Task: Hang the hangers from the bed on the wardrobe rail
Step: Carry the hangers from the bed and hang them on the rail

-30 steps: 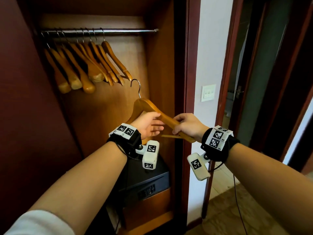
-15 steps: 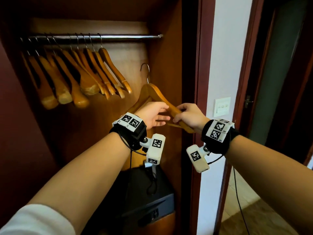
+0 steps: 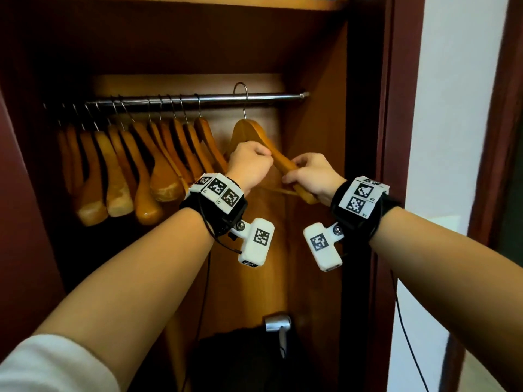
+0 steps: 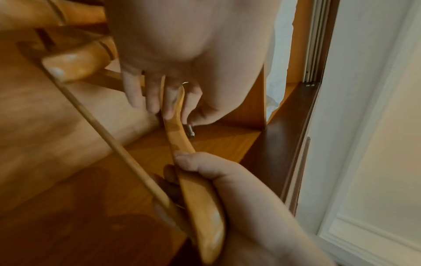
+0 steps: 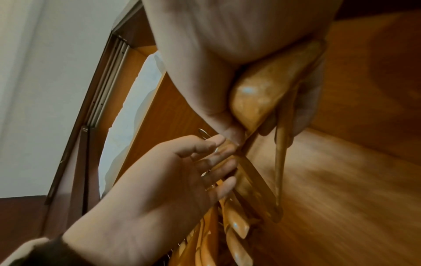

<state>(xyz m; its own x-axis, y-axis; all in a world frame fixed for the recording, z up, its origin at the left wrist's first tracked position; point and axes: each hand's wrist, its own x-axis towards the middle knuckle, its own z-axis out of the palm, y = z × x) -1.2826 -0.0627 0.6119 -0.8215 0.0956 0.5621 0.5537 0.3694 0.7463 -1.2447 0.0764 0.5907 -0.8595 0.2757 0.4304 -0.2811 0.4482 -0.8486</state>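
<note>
Both hands hold up one wooden hanger [image 3: 254, 134] inside the wardrobe. My left hand [image 3: 249, 165] grips its left arm near the neck, fingers curled round the wood [image 4: 157, 100]. My right hand [image 3: 311, 176] grips the right arm near its end [image 5: 262, 97]. The metal hook [image 3: 240, 90] stands at the height of the steel rail [image 3: 271, 97], its top just above the bar; I cannot tell whether it rests on the rail. Several wooden hangers [image 3: 147, 171] hang on the rail to the left, the nearest close beside my left hand.
The wardrobe's right side wall [image 3: 317, 222] is close to my right hand, with the dark door frame [image 3: 396, 165] beyond it. A shelf [image 3: 254, 2] runs above the rail. A dark box [image 3: 240, 360] and a silver object [image 3: 277, 323] sit low in the wardrobe.
Both hands have lifted the hanger from well below the rail up to it. The hook now stands at rail height, right of the hung hangers.
</note>
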